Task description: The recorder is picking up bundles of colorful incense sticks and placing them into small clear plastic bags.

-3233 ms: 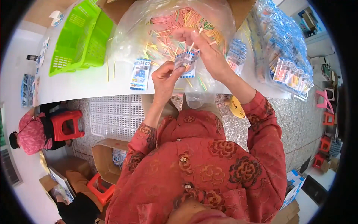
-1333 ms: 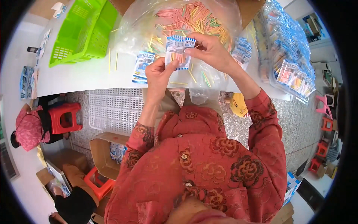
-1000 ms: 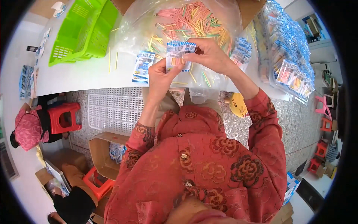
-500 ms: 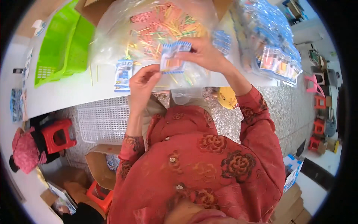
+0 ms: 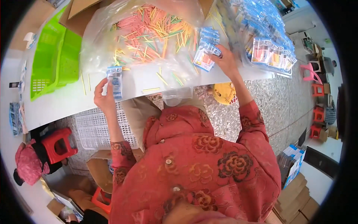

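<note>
My right hand pinches the edge of a small blue-and-white packet with pink and orange sticks showing through its window. That packet lies over or against other blue-and-white packets at the right of the plastic bag. My left hand has its thumb and fingers closed on the left edge of a flat blue-and-white packet near the table's front edge. Between and beyond the hands, a pile of thin pink, yellow and green sticks rests on a see-through plastic bag.
At the left stands a bright green plastic basket; a cardboard box is behind the bag. Many filled packets heap up at the right. Loose sticks lie on the white table. Below are a white crate and a red stool.
My hands have moved apart from the middle. The right one has carried its packet right, to the small packets there; the left one has gone left to the flat packet.
</note>
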Demonstrator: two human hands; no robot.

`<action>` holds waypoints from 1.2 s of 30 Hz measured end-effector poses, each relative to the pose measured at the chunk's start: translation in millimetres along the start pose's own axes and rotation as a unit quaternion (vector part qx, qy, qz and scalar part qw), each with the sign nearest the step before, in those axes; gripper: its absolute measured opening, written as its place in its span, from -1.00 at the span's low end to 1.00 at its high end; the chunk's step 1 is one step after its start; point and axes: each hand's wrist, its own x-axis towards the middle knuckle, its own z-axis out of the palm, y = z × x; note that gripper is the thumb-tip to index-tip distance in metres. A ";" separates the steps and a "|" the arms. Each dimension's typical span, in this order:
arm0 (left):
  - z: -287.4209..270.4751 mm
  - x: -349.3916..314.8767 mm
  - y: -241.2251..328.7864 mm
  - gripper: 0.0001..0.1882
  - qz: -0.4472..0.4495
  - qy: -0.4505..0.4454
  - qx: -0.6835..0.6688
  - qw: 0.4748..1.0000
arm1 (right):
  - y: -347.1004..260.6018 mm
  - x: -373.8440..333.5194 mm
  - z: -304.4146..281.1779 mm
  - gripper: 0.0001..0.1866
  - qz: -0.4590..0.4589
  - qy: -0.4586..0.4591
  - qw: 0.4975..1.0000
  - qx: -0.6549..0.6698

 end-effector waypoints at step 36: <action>-1.8 11.6 -4.0 -0.89 -0.072 0.040 -0.134 0.988 | -111.4 2.0 35.9 -0.77 -0.244 0.039 0.969 -0.007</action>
